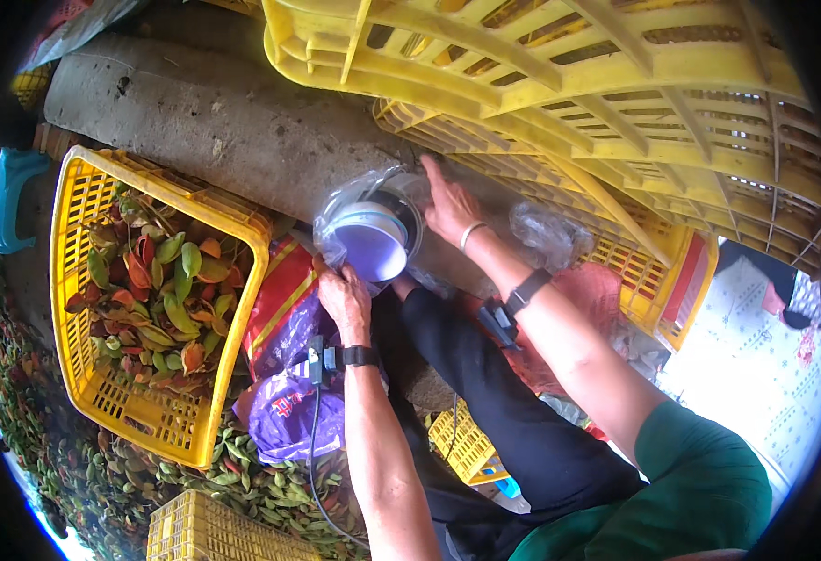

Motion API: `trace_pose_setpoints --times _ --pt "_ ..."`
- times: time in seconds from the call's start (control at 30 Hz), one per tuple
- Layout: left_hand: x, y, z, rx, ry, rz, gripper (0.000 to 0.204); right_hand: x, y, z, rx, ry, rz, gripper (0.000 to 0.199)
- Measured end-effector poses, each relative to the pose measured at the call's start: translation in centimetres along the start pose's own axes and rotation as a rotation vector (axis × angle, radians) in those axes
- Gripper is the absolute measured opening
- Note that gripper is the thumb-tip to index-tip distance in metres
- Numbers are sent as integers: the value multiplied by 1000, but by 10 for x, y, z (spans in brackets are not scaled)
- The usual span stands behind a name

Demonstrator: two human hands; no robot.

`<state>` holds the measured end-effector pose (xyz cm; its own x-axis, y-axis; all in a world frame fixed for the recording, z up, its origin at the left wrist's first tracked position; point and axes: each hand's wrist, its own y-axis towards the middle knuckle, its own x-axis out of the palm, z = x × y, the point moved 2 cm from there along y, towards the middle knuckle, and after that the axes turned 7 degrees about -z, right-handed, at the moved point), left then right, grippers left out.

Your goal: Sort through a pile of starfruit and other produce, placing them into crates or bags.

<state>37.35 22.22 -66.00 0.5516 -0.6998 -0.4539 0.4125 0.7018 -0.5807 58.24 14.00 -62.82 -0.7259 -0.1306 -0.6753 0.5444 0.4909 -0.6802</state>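
Both hands are on the clear plastic bag [373,201], which sits on the grey concrete ledge [233,131] with a white round tub [371,245] inside, mouth tilted toward the person. The left hand [345,297] is just below the tub, fingers curled and pinching the bag's lower edge. The right hand [448,206] lies on the tub's right, fingers stretched flat against the bag's upper side, gripping nothing that I can make out. Left of the tub stands the yellow basket [83,374] of leaves.
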Motion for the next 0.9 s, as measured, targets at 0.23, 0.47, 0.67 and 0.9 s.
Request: trace_pose_setpoints --times 0.23,0.47,0.67,0.9 --pt "0 3 1 52 124 76 46 -16 28 -11 65 86 263 24" --pt "8 3 41 -84 110 -122 50 -12 -20 27 -99 1140 383 27" --pt "10 4 58 0 1 -146 53 -14 -13 24 -41 768 427 39" --pt "-23 -14 75 -30 270 -92 50 -39 -28 36 294 40 300 37"
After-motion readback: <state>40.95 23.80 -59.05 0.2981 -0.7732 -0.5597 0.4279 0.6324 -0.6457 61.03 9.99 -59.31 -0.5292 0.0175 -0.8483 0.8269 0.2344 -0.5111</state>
